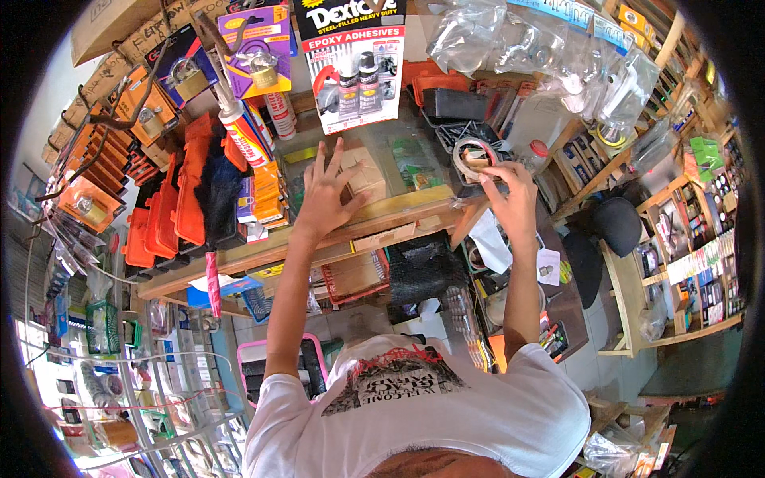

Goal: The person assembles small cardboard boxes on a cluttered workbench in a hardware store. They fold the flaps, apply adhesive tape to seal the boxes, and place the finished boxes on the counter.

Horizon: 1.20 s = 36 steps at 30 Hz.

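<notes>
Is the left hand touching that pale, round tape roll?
Apart: the head view shows a wide gap between the left hand and the pale, round tape roll.

Fisheye field, vignetted black at its rim; shelving bows at three o'clock. Bright light washes out the eight o'clock margin; clear packets glint at one o'clock.

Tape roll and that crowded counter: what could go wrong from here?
The tape roll might slip: the right hand has only fingertips at its edge.
It might disturb the small dark items crowded behind it.
The left hand might brush the adhesive card, close in this view.
</notes>
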### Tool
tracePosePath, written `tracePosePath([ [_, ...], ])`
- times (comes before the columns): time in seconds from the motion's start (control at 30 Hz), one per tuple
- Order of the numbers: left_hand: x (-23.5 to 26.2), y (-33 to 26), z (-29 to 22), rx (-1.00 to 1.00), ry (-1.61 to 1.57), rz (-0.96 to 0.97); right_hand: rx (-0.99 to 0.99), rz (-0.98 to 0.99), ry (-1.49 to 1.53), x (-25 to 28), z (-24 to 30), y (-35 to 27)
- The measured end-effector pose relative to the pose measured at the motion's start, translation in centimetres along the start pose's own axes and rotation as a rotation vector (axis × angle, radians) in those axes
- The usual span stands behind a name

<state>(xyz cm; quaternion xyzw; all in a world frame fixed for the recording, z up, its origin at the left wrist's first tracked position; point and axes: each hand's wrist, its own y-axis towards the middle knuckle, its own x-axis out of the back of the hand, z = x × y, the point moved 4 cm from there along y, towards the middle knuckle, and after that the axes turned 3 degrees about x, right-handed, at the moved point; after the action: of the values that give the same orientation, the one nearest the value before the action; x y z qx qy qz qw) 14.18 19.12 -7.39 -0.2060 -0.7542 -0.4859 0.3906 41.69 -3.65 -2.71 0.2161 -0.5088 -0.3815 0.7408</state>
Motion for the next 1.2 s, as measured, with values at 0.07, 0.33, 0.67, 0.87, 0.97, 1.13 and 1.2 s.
tracePosePath([
  [0.07, 0.4, 0.3, -0.3, -0.003, -0.001, 0.004, 0.001, 0.042, -0.070, -0.4, -0.9, -0.5],
  [0.33, 3.1, -0.3, -2.8, 0.068, -0.090, -0.207, 0.049, 0.024, 0.012, -2.7, -2.0, -0.4],
  [0.67, 3.9, -2.0, -10.2, 0.085, -0.515, -0.295, 0.050, -0.359, 0.151, -1.1, 3.6, 0.1],
  [0.87, 3.4, -2.4, -13.0, 0.171, -0.762, -0.389, -0.149, -0.223, 0.565, -2.3, 9.8, -4.7],
  [0.97, 3.5, -2.6, -13.8, 0.181, -0.761, -0.406, -0.411, -0.146, 0.997, -4.3, 11.6, -7.8],
  [1.13, 2.1, -5.4, -12.7, 0.233, -0.914, -0.434, -0.469, 0.012, 1.042, -4.9, 13.6, -10.3],
  [1.2, 2.0, -6.8, -12.5, 0.268, -0.909, -0.417, -0.479, 0.057, 1.080, -4.9, 14.1, -11.1],
])
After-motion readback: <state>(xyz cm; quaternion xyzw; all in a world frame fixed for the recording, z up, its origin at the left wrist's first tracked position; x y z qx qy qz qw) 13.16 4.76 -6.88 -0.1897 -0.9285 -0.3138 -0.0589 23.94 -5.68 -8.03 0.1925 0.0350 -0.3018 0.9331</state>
